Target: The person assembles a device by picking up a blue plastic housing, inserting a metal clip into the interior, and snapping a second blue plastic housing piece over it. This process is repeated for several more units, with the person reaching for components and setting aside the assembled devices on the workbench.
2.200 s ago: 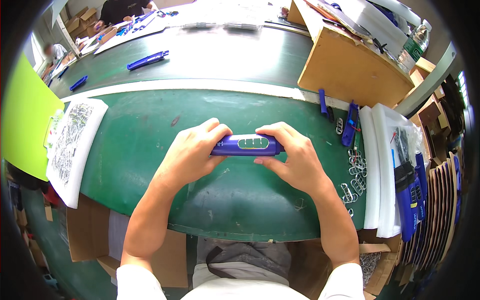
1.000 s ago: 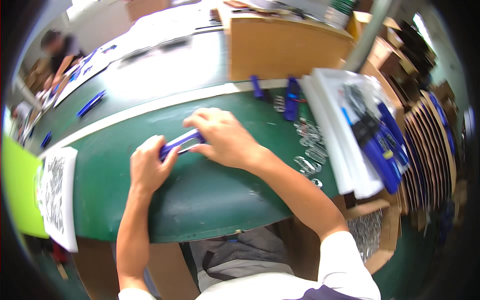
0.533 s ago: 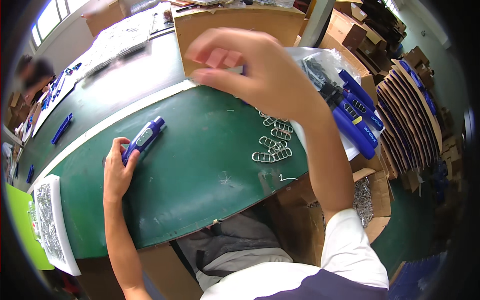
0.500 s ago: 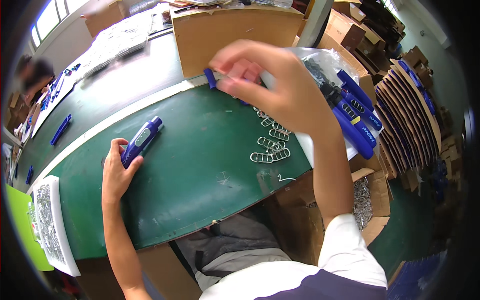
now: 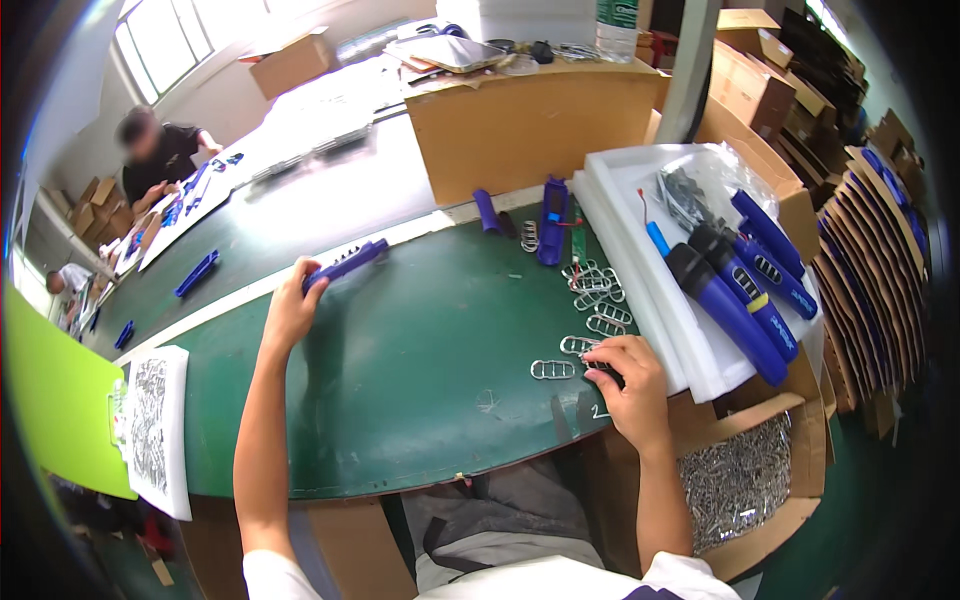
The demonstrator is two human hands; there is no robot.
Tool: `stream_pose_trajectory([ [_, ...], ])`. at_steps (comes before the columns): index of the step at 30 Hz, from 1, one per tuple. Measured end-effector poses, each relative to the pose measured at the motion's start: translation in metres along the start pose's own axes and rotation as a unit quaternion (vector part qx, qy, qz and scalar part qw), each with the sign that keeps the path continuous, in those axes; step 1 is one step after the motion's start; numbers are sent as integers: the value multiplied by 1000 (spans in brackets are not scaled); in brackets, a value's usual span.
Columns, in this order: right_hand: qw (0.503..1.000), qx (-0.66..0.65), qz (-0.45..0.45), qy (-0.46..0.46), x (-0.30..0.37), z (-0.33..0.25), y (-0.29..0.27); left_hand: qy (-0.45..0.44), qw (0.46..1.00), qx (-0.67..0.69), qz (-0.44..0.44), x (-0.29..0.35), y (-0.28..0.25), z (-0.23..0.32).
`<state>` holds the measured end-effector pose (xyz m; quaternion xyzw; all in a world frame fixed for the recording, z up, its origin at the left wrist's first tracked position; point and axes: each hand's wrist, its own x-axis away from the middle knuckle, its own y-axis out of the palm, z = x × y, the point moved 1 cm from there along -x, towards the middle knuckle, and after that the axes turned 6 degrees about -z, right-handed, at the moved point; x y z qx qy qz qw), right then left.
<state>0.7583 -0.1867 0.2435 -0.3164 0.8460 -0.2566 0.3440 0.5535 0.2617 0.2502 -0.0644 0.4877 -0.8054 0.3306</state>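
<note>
My left hand point(image 5: 288, 308) is closed around one end of a slim blue plastic casing point(image 5: 348, 262), held above the green table with its far end tilted up to the right. Dark slots show along the casing's upper side. At the table's right, the fingertips of my right hand point(image 5: 634, 388) close on a silver oval slotted frame, mostly hidden by the fingers. Loose oval frames point(image 5: 606, 319) of the same kind lie beside and beyond that hand. Farther back are an open blue casing half point(image 5: 553, 222) with wires and a small blue piece point(image 5: 486, 211).
White foam sheets point(image 5: 645, 290) on the right carry several blue handled devices point(image 5: 730, 310) and a clear bag. A carton of metal parts point(image 5: 740, 480) stands below. A wooden box point(image 5: 540, 130) is at the back, a white tray point(image 5: 160, 430) at left. Another person point(image 5: 165, 160) sits far left.
My right hand has come down from the far side of the table to the oval frames. The casing in my left hand has turned edge-on. The view has shifted upward.
</note>
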Motion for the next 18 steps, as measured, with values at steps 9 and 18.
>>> stream_pose_trajectory([
  [9,999,-29,39,9,-5,-5,1,-25,987,-155,30,-115,25,-63],
  [18,998,-55,27,3,7,-5,33,108,987,-99,72,66,-63,66],
])
